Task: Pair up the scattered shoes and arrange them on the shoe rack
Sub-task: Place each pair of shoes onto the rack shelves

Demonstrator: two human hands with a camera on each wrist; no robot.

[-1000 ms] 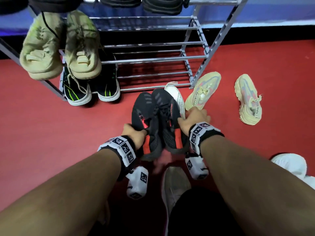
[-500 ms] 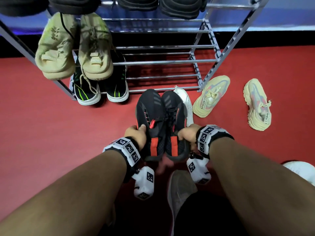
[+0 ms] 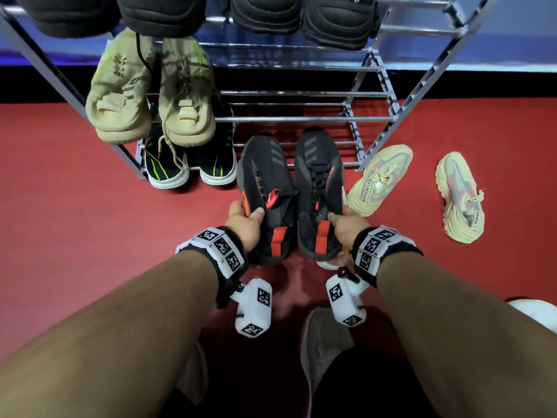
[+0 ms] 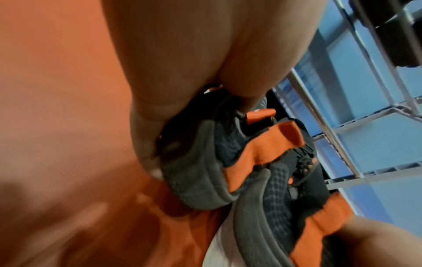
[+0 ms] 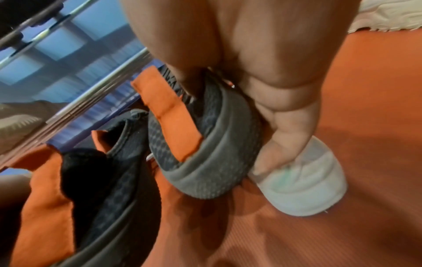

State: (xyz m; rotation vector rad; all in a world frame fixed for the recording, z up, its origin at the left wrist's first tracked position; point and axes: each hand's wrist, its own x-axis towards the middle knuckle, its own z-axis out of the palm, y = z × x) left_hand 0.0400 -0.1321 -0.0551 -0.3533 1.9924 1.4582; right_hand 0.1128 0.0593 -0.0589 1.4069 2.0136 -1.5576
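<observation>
I hold a pair of black trainers with red heel tabs side by side, toes toward the shoe rack (image 3: 301, 119). My left hand (image 3: 245, 220) grips the collar of the left black shoe (image 3: 265, 182), thumb inside, also seen in the left wrist view as the left hand (image 4: 160, 126) on the left black shoe (image 4: 194, 171). My right hand (image 3: 343, 226) grips the right black shoe (image 3: 318, 176). In the right wrist view the right hand (image 5: 262, 108) holds the right black shoe (image 5: 212, 153), fingertips against a white shoe heel (image 5: 303, 189) below it.
A beige pair (image 3: 120, 95) sits on the middle shelf and a black-and-green pair (image 3: 164, 167) on the bottom shelf, both at the left. Dark shoes (image 3: 331, 19) fill the top shelf. Two cream shoes (image 3: 379, 179) (image 3: 461, 197) lie on the red floor at the right.
Both hands have carried the black shoes up and toward the rack's bottom shelf and spread them slightly apart. The white shoe beside them is now mostly hidden by the right black shoe.
</observation>
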